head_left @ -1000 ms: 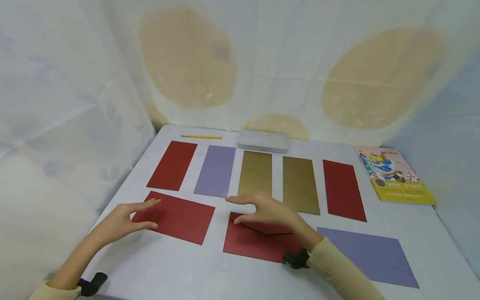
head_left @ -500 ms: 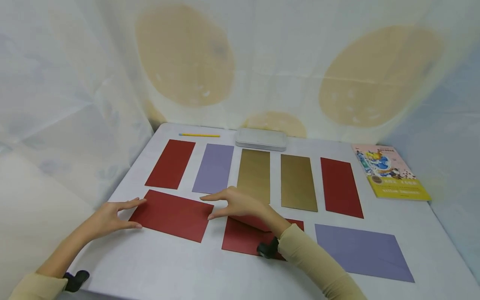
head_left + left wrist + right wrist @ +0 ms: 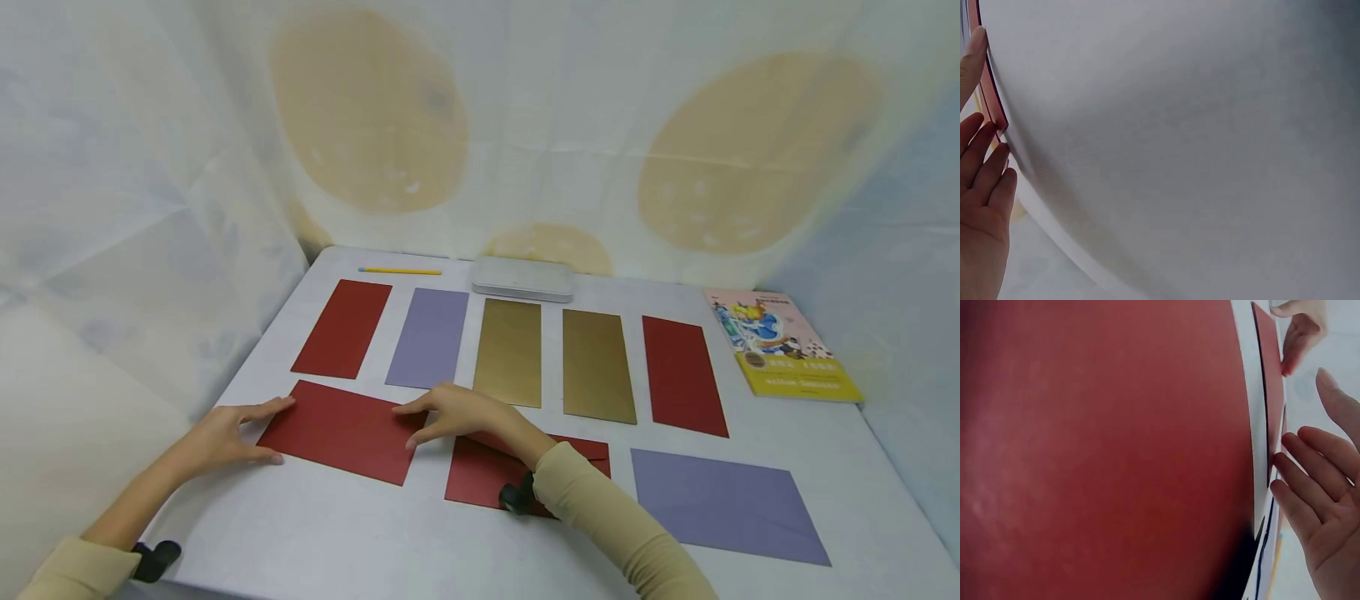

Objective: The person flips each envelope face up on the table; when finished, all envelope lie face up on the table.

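A plain red envelope (image 3: 341, 433) lies flat at the front left of the table. At its left side my left hand (image 3: 225, 437) spreads thumb and fingers about the edge, fingertips at its corners; the left wrist view shows this hand (image 3: 985, 212) beside the red edge (image 3: 994, 103). Over its right end is my right hand (image 3: 465, 417), thumb and fingers apart and fairly straight. In the right wrist view the right hand (image 3: 1329, 500) is close to the envelope (image 3: 1270, 387); contact is hard to tell. Below the right forearm lies a second red envelope (image 3: 480, 475), flap side up, partly hidden.
Behind, in a row, lie a red envelope (image 3: 341, 329), a purple one (image 3: 427, 337), two gold ones (image 3: 510, 342) and another red one (image 3: 684, 375). A purple envelope (image 3: 727, 504) lies front right. Further back are a pencil (image 3: 401, 271), a grey case (image 3: 522, 279) and a book (image 3: 783, 346).
My right hand has moved left, from above the second red envelope to the right end of the left one. My left hand has come down a little to that envelope's left edge.
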The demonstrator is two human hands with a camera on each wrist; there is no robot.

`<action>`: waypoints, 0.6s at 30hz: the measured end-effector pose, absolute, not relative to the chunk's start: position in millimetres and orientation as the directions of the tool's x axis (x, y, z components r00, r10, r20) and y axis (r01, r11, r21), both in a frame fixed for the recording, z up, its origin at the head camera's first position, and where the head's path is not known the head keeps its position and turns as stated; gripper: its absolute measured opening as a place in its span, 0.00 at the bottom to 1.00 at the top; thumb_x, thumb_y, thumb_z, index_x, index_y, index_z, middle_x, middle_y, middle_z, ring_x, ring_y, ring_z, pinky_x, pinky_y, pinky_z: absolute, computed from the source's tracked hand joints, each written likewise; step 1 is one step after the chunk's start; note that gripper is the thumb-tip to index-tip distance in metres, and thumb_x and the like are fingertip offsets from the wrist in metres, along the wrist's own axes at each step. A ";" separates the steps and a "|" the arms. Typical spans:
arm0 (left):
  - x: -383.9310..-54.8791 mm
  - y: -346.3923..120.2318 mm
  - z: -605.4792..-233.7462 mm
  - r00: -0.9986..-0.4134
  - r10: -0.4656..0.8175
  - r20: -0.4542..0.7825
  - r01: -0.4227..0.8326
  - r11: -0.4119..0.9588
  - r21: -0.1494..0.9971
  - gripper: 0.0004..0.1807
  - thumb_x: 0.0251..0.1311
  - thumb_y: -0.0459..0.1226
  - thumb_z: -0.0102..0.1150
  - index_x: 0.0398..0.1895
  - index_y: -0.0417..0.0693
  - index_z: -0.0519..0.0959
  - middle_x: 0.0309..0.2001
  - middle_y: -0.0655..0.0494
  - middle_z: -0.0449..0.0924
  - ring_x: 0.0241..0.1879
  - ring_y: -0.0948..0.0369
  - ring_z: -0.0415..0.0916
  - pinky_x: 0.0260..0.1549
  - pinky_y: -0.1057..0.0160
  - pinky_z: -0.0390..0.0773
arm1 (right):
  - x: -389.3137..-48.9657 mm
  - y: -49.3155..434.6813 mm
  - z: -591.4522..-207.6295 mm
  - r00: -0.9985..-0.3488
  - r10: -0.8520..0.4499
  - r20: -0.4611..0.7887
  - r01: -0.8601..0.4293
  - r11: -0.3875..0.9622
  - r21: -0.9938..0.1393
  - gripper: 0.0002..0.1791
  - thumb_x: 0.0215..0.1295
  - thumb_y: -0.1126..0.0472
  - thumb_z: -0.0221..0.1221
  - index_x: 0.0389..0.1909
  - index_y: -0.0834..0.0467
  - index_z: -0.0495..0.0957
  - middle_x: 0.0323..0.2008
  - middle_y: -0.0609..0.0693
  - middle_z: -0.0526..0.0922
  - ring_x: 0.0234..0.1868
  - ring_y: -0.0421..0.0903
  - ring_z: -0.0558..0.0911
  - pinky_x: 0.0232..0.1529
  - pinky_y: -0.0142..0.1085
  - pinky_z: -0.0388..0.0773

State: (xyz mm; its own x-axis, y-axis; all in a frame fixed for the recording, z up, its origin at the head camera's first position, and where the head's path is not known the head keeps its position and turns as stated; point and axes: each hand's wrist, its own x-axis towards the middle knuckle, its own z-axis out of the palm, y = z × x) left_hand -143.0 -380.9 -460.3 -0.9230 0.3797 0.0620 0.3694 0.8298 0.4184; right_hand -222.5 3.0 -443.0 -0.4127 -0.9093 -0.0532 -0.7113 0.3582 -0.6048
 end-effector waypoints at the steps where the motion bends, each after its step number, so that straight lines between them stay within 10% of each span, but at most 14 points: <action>1: -142.9 -380.9 -460.8 -0.923 0.379 0.066 0.370 0.830 0.418 0.47 0.40 0.62 0.71 0.65 0.52 0.73 0.59 0.47 0.76 0.57 0.46 0.73 0.46 0.52 0.77 | -222.7 2.6 -443.2 -0.411 -0.910 -0.052 -0.714 0.357 -0.603 0.32 0.60 0.50 0.67 0.64 0.53 0.73 0.57 0.46 0.79 0.48 0.37 0.78 0.44 0.25 0.70; 18: -137.8 -381.6 -464.7 -0.925 0.368 0.099 0.374 0.824 0.426 0.46 0.40 0.60 0.72 0.64 0.50 0.74 0.56 0.45 0.79 0.55 0.47 0.75 0.42 0.57 0.80 | -223.0 -2.8 -446.5 -0.419 -0.908 -0.030 -0.758 0.367 -0.540 0.27 0.63 0.56 0.65 0.63 0.56 0.74 0.57 0.46 0.79 0.51 0.38 0.79 0.48 0.23 0.69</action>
